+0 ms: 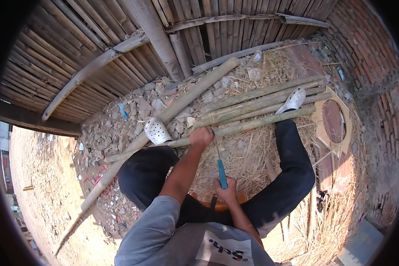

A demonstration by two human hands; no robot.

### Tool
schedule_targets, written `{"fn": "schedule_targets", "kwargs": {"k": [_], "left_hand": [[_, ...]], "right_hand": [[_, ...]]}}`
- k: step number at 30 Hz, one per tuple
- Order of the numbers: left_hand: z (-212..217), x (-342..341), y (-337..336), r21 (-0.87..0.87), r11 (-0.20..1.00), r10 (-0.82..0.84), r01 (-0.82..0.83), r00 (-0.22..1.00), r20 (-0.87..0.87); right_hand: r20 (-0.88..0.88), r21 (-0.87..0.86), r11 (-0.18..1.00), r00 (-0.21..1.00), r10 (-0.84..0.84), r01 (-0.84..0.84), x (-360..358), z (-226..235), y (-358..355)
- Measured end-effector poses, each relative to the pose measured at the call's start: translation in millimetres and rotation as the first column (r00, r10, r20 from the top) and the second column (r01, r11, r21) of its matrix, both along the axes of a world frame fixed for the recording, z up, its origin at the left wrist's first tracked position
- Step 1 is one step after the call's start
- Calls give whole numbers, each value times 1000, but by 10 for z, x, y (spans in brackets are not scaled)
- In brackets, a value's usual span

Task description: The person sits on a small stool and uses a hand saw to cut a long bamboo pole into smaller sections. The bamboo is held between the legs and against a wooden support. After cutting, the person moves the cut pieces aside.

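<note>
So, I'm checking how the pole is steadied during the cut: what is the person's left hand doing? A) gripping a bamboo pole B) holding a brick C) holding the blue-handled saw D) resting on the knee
A: the left hand is closed around the bamboo pole lying across the straw, while the right hand holds the blue-handled saw, whose blade reaches up to that pole.

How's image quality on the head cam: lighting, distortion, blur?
Head view: hard sunlight, bleached sandy ground at left; heavy fisheye bends the bamboo wall and brick wall, black vignette at the corners; centre sharp, left hand on a bamboo pole and right hand on the blue-handled saw both clear; rim softer.
</note>
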State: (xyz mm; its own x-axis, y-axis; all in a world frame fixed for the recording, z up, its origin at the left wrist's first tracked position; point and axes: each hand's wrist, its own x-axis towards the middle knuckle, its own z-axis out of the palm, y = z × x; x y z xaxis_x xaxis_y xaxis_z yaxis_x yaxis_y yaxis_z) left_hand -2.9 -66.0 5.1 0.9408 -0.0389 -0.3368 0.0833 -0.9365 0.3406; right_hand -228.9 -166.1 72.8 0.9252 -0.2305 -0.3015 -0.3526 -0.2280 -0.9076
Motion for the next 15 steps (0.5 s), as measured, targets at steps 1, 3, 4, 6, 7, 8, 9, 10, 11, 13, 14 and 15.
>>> {"fn": "schedule_targets", "kwargs": {"k": [1, 3, 4, 6, 7, 8, 9, 10, 11, 13, 14, 15], "left_hand": [[12, 5, 11, 12, 1000, 8, -7, 1000, -17], [27, -14, 12, 29, 999, 30, -28, 999, -45], [52, 18, 24, 26, 999, 41, -40, 998, -38], [42, -24, 45, 18, 998, 59, -59, 997, -48], [4, -40, 29, 14, 999, 51, -51, 998, -44], [-43, -19, 39, 16, 999, 42, -42, 999, -35], [-89, -16, 38, 19, 999, 31, -31, 999, -28], [-121, -31, 47, 17, 999, 32, -31, 999, -38], [-134, -24, 53, 17, 999, 29, -28, 999, -44], [-106, -5, -3, 9, 1000, 19, -19, 999, -47], [-74, -18, -31, 3, 1000, 28, -28, 998, -49], [-35, -9, -29, -2, 999, 34, -34, 998, -49]], "right_hand": [[-18, -2, 1000, 1000, -2, 2, -15, 61, 2], [-49, -15, 1000, 999, 1, -1, -213, 315, -94], [-99, -24, 997, 992, 75, -77, -493, 436, -229], [-206, 40, 992, 970, 128, -123, -888, 1045, -358], [-203, 22, 995, 974, 100, -97, -1032, 1060, -378], [-193, 10, 997, 979, 71, -70, -1141, 1041, -364], [-187, 0, 999, 982, 41, -42, -1194, 1029, -348], [-145, 22, 1000, 989, 26, -23, -1013, 940, -318], [-108, 28, 999, 994, 20, -17, -788, 655, -290], [-77, 66, 998, 997, -18, 23, -218, 292, -187], [-88, 98, 994, 996, -33, 42, -28, 276, -135], [-81, 70, 997, 996, -30, 35, -100, 297, -106]]}}
